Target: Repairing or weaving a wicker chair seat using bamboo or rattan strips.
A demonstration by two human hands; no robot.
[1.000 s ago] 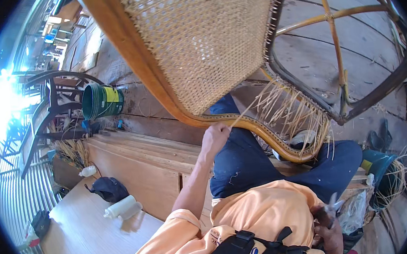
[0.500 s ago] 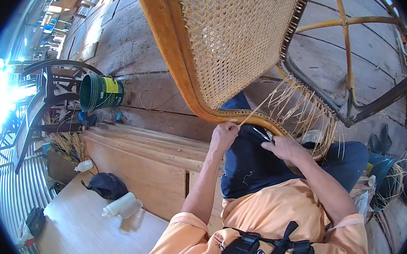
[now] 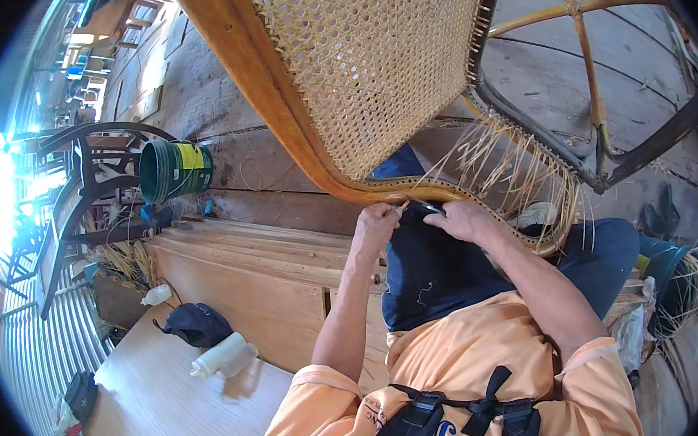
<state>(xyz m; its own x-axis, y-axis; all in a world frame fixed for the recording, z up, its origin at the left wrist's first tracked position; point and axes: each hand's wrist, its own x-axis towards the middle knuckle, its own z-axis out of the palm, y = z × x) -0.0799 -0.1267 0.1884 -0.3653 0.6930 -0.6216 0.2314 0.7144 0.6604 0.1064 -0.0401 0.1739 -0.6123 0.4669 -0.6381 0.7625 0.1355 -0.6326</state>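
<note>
In front of me stands a chair frame point(image 3: 240, 67) of bent, varnished orange-brown cane, with an open woven cane panel point(image 3: 377, 60). Loose cane strands point(image 3: 517, 160) fringe the lower curved part of the frame. Just under the near rail, my left hand point(image 3: 377, 226) is closed in a pinch on a thin pale cane strand point(image 3: 404, 204). Close to its right, my right hand point(image 3: 464, 220) is closed around a slim, pointed metal tool point(image 3: 425, 206) that looks like scissors. Its tip is near the strand; the handles are hidden in my palm.
A green bucket point(image 3: 175, 169) lies beyond wooden planks point(image 3: 262, 253) at the left. On the pale board point(image 3: 150, 402) are a dark cap point(image 3: 196, 323) and a white bottle point(image 3: 218, 354). A bin with cane scraps point(image 3: 667, 275) is at the right, and a dark chair point(image 3: 76, 190) at far left.
My right hand has moved left and up, bringing the metal tool beside my left hand at the rail. The left hand keeps its pinch on the strand. The whole view has shifted slightly.
</note>
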